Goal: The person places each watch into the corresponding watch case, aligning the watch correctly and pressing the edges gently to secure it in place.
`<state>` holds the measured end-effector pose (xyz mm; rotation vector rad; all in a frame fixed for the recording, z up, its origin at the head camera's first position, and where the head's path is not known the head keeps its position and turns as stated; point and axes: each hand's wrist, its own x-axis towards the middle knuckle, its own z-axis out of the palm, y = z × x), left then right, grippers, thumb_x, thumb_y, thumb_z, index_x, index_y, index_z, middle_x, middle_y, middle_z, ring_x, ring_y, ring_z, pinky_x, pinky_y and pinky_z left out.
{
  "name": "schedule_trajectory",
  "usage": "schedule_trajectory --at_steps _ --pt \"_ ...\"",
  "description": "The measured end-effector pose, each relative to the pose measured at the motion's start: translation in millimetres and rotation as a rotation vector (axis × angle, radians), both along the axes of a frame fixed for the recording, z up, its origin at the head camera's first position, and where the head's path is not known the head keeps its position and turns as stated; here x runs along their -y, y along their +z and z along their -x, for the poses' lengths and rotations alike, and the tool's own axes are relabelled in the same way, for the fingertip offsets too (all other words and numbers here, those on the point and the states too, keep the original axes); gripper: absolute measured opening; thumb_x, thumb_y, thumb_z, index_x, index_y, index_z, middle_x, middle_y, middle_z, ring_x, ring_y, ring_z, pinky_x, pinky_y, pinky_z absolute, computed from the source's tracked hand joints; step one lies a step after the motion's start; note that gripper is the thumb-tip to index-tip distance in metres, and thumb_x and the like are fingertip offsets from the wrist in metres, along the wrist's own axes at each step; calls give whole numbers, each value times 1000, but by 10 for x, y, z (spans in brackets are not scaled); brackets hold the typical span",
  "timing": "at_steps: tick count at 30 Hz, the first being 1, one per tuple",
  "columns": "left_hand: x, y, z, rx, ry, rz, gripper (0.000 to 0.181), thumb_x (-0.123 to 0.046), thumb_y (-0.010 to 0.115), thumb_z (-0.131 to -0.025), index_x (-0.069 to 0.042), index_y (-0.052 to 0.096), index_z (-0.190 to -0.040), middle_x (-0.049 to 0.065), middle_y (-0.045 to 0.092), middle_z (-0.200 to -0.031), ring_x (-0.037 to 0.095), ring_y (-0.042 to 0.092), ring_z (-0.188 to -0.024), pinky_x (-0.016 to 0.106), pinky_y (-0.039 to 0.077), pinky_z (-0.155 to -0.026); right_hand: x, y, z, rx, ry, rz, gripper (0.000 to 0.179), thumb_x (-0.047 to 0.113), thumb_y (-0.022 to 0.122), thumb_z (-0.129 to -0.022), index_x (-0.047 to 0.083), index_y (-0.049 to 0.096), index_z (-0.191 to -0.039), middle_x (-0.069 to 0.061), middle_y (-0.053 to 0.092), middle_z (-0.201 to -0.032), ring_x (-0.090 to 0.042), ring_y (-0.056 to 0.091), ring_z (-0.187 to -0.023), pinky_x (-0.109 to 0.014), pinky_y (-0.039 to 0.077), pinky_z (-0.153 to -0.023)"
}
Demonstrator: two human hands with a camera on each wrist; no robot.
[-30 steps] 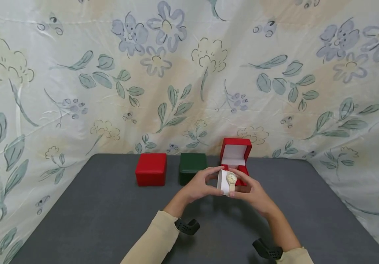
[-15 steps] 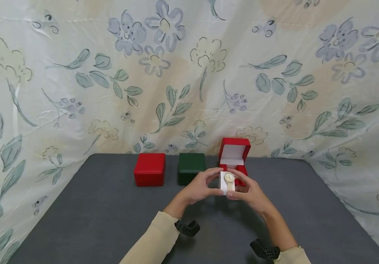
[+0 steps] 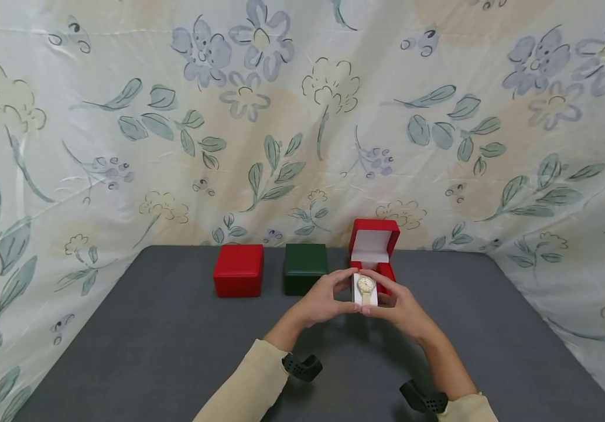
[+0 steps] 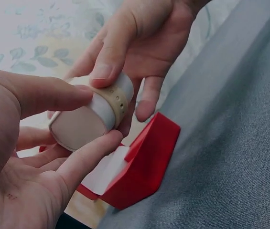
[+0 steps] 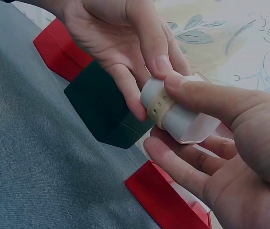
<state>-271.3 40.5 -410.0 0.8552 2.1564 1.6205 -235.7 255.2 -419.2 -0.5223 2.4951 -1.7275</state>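
A wristwatch (image 3: 366, 286) with a cream strap and a pale round dial is wrapped around a white cushion (image 4: 80, 128). Both hands hold the cushion in the air, in front of the open red box. My left hand (image 3: 324, 299) grips its left side with thumb and fingers. From the right, my right hand (image 3: 398, 306) pinches it, the thumb lying on the strap. Seen from the wrists, the strap (image 5: 159, 107) shows a row of small holes. The open red box (image 3: 375, 241) has a white-lined lid standing up; the hands hide part of its base.
A closed red box (image 3: 239, 271) and a closed green box (image 3: 305, 268) stand to the left of the open one, in a row along the back of the dark grey table (image 3: 186, 351). A floral curtain (image 3: 302, 117) hangs directly behind the table.
The cushion with the watch has turned slightly in the hands, so the dial now faces the head camera more squarely. Both hands keep their hold, and the boxes stay put.
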Motion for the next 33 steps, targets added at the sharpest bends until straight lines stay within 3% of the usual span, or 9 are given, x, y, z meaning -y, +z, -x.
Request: schedule_trajectory --at_steps 7,13,17,24,33 --pt "-58 -66 27 -5 86 11 72 -12 75 -83 -15 40 -146 7 42 -145 30 46 -136 38 54 -95 -66 -1 3 -23 -89 -45 72 22 72 -86 19 36 -149 -17 44 -146 -37 59 -113 -38 57 -87" --pt "-210 -102 100 -23 164 26 71 -13 76 -82 -17 42 -144 7 44 -140 30 47 -135 43 50 -100 -128 -26 -21 -25 -201 2 58 20 69 -89 6 48 -140 -21 53 -139 -39 57 -122 -32 56 -91" --pt "-346 -78 203 -90 159 76 71 -16 76 -84 -16 40 -145 8 44 -140 29 48 -134 43 46 -104 -139 -39 -13 -44 -285 -2 51 14 67 -90 2 52 -137 -23 57 -135 -37 58 -122 -30 55 -91" --pt "-509 -26 371 -248 166 261 72 -17 74 -85 -14 38 -147 7 46 -145 24 54 -126 36 49 -102 -140 -47 96 -58 -393 -55 48 6 63 -92 2 50 -138 -22 55 -137 -35 57 -123 -39 53 -94" --pt "-628 -28 497 -235 186 290 69 -15 74 -84 -15 41 -144 8 53 -139 25 56 -121 35 51 -99 -135 -73 256 -32 -487 -90 44 3 59 -94 0 51 -137 -25 55 -135 -35 58 -122 -43 50 -96"
